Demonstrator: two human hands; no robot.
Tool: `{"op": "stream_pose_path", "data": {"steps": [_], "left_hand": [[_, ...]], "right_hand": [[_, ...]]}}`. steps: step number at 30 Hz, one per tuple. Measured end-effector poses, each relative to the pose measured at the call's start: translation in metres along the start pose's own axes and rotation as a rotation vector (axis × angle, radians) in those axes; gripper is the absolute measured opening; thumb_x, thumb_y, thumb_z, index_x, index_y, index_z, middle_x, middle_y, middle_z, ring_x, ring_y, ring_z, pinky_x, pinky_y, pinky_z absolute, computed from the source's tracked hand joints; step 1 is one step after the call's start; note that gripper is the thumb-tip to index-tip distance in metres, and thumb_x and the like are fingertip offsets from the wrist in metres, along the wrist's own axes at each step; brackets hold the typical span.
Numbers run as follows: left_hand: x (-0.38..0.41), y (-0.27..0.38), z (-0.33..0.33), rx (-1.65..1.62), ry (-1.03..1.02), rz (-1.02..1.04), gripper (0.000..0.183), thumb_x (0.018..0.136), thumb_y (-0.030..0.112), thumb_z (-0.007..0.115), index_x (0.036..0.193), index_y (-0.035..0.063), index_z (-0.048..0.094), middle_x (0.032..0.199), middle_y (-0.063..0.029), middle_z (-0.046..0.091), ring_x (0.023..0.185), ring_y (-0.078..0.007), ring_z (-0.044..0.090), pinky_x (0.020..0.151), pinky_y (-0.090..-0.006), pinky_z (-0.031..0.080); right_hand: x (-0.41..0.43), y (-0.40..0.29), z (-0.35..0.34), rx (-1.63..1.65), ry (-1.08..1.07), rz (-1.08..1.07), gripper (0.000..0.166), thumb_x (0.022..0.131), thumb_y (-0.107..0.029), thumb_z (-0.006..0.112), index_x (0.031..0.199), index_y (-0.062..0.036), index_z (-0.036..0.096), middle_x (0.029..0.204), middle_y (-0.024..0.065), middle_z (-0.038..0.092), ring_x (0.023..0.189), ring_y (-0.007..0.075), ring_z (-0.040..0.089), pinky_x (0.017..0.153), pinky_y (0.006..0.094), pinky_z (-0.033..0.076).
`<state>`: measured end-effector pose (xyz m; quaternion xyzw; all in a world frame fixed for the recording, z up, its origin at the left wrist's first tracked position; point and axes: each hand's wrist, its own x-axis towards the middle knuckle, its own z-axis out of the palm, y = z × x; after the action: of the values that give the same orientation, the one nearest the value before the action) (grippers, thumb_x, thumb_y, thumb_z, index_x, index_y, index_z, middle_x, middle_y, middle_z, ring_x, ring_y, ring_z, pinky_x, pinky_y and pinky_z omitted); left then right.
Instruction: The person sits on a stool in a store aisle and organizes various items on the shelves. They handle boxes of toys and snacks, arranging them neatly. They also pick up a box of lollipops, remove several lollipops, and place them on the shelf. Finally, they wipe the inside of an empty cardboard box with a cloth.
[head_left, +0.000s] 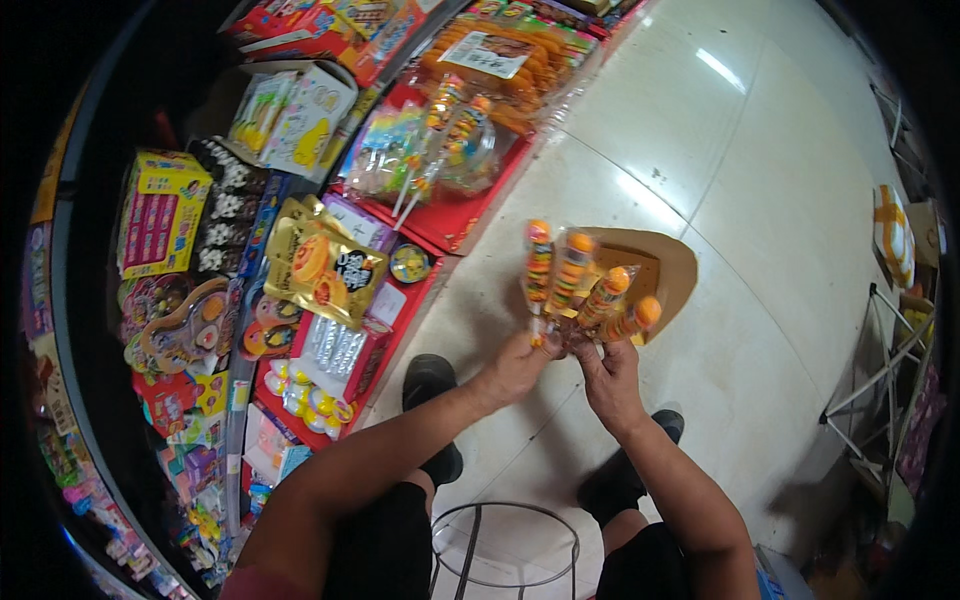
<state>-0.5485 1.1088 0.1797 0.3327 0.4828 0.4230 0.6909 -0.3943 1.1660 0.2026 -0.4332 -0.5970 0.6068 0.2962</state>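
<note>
Both my hands meet in front of me, above the tiled floor. My left hand is closed on the lower ends of wrapped candy sticks with round orange tops, the leftmost standing nearly upright. My right hand grips the lower ends of other candy sticks, which lean to the right. Exactly which stick each set of fingers holds is partly hidden. Behind the candy, a cardboard box with a curved flap rests on the floor. Two similar wrapped candy sticks lie over packets in a red display tray.
Left of me stand shelves of sweets, with a gold snack pouch, a yellow and pink box and a bag of orange snacks. A round metal stool frame stands between my legs. Folding metal legs are at the right.
</note>
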Motion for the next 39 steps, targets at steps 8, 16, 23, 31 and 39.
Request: {"op": "stream_pose_path", "data": {"steps": [8,16,23,31,39], "left_hand": [[-0.026,0.028,-0.009,-0.362,-0.193,-0.099,0.028,0.101,0.033,0.044,0.093,0.0062,0.048,0.076,-0.0009,0.047,0.061,-0.0114,0.051,0.076,-0.0363,0.051],[-0.033,0.047,-0.034,-0.19,0.131,0.098,0.024,0.098,0.024,0.048,0.094,0.0004,0.05,0.086,-0.0095,0.058,0.073,-0.0192,0.061,0.078,-0.0368,0.052],[-0.023,0.03,-0.041,-0.079,0.151,0.085,0.028,0.1,0.025,0.047,0.098,-0.0018,0.057,0.088,-0.0117,0.064,0.084,-0.0189,0.063,0.08,-0.0325,0.051],[-0.022,0.029,-0.044,-0.116,0.13,0.071,0.032,0.1,0.028,0.047,0.1,-0.0024,0.059,0.093,-0.0115,0.064,0.089,-0.0186,0.063,0.083,-0.0321,0.051],[-0.019,0.029,-0.041,-0.189,0.143,0.087,0.031,0.099,0.024,0.048,0.112,-0.0031,0.054,0.107,-0.0143,0.06,0.103,-0.022,0.06,0.092,-0.0376,0.05]], "right_hand": [[0.008,-0.029,0.002,-0.087,-0.152,-0.032,0.031,0.098,-0.026,0.051,0.111,0.0011,0.055,0.103,0.0144,0.06,0.096,0.027,0.061,0.088,0.0373,0.045],[0.033,0.019,-0.008,-0.161,0.185,0.111,0.018,0.091,-0.011,0.059,0.104,0.0012,0.056,0.099,0.0092,0.06,0.091,0.0192,0.06,0.079,0.0309,0.049],[0.058,0.041,0.004,-0.607,-0.003,-0.038,0.025,0.084,-0.007,0.062,0.107,-0.001,0.057,0.1,0.022,0.058,0.091,0.0407,0.057,0.076,0.0447,0.048],[0.063,0.032,-0.005,-0.625,-0.142,0.163,0.022,0.09,-0.007,0.051,0.108,-0.0007,0.062,0.101,0.0229,0.063,0.097,0.0381,0.06,0.081,0.0438,0.048],[0.062,0.036,-0.017,-0.331,0.001,-0.011,0.025,0.097,-0.008,0.046,0.118,0.0026,0.053,0.104,0.019,0.064,0.096,0.0309,0.063,0.085,0.0376,0.048]]}}
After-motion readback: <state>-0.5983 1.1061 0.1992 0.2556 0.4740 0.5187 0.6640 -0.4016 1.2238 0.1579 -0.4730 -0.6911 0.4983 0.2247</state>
